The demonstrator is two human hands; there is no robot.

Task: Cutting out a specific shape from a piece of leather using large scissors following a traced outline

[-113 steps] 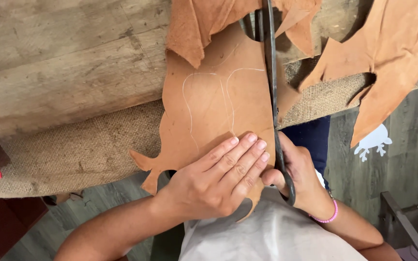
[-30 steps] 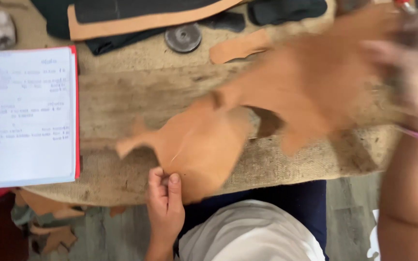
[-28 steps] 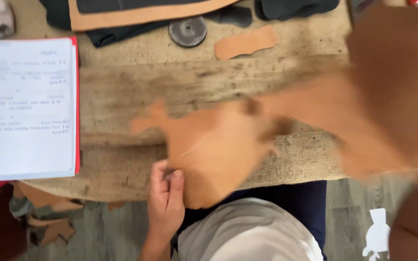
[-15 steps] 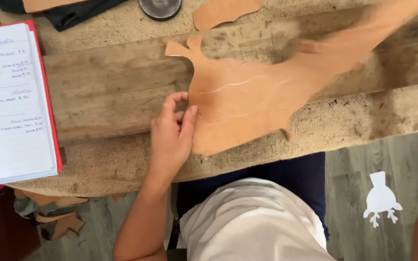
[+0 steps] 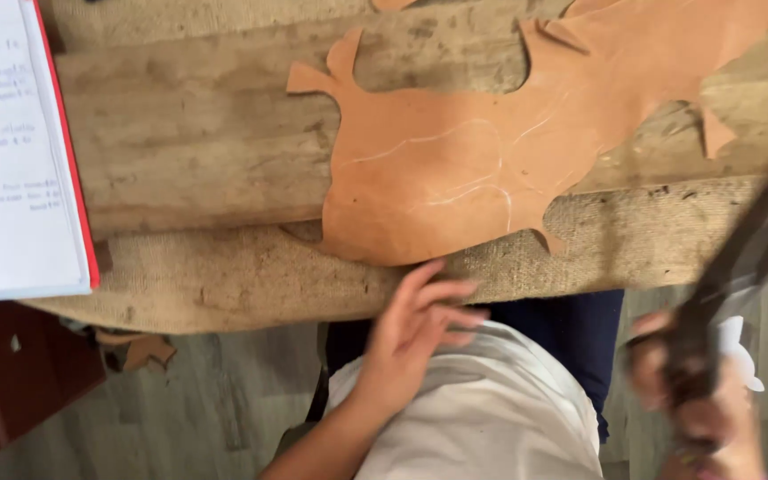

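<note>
A tan leather sheet with irregular cut edges and pale chalk lines lies flat on the wooden board. My left hand hovers just below the sheet's near edge, fingers apart, holding nothing. At the lower right, my right hand is blurred and grips the handles of large dark scissors, whose blades point up toward the sheet's right part.
An open notebook with a red cover edge lies at the left. Burlap cloth covers the table's near edge. Leather scraps lie on the grey floor below, beside a dark red piece of furniture.
My left hand has let go of the leather sheet and drawn back toward my body. My right hand with the scissors has come into view at the lower right.
</note>
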